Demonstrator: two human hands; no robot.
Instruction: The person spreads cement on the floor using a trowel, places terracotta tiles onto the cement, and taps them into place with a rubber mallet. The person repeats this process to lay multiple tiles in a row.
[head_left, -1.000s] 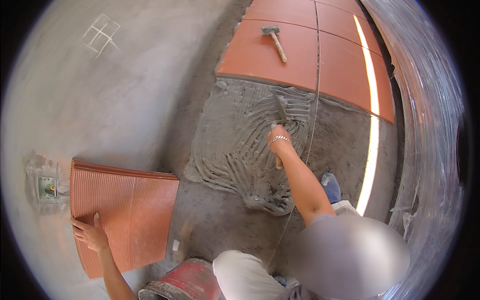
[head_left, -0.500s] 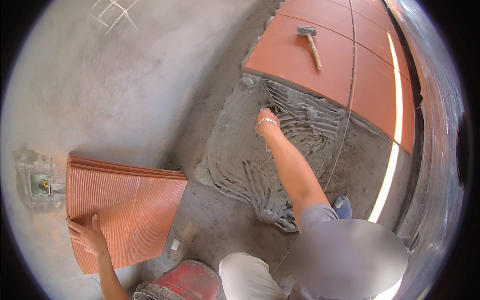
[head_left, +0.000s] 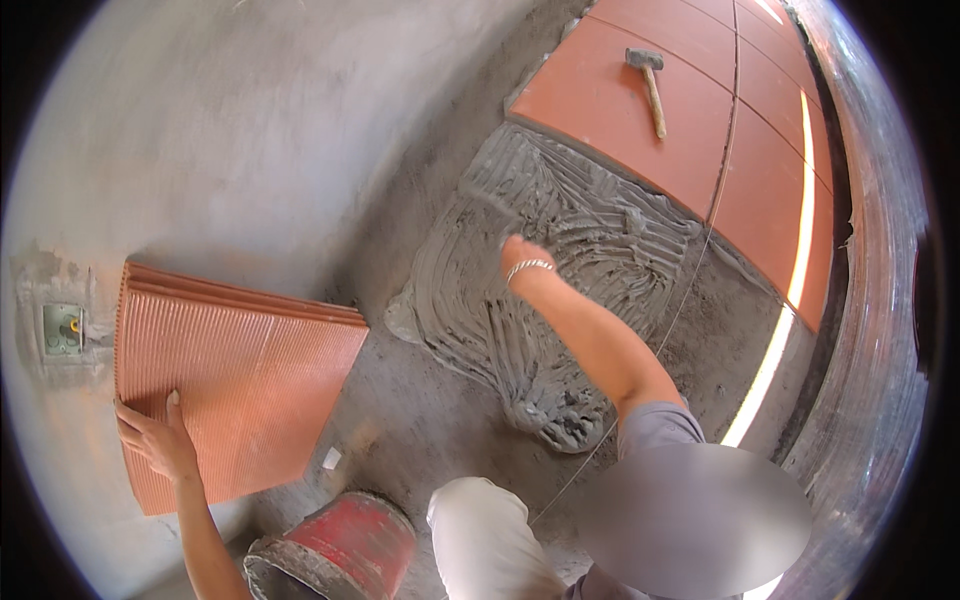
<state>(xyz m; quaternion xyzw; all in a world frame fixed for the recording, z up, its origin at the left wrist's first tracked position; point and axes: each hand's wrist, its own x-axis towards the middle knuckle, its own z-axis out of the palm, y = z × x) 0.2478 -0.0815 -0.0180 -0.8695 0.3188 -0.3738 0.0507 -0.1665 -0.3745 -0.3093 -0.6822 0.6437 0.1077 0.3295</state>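
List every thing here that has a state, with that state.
Stack of ribbed terracotta tiles: layered, ribbed face showing
Left hand: open against the ribbed face
Grey metal trowel: gripped, blurred
Right hand: closed on the trowel
Grey mortar: spread, ridged
Smooth terracotta tiles: laid flat in rows
Wooden-handled hammer: lying on a smooth tile
Red bucket: open, grey-smeared, contents unclear
Thin pale string: drawn taut
Green wall box: uncovered

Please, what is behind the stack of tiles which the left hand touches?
Behind the stack of tiles is the grey wall, seen past its left edge, where a small electrical box shows. The wall directly behind the stack is covered, so I cannot see it.
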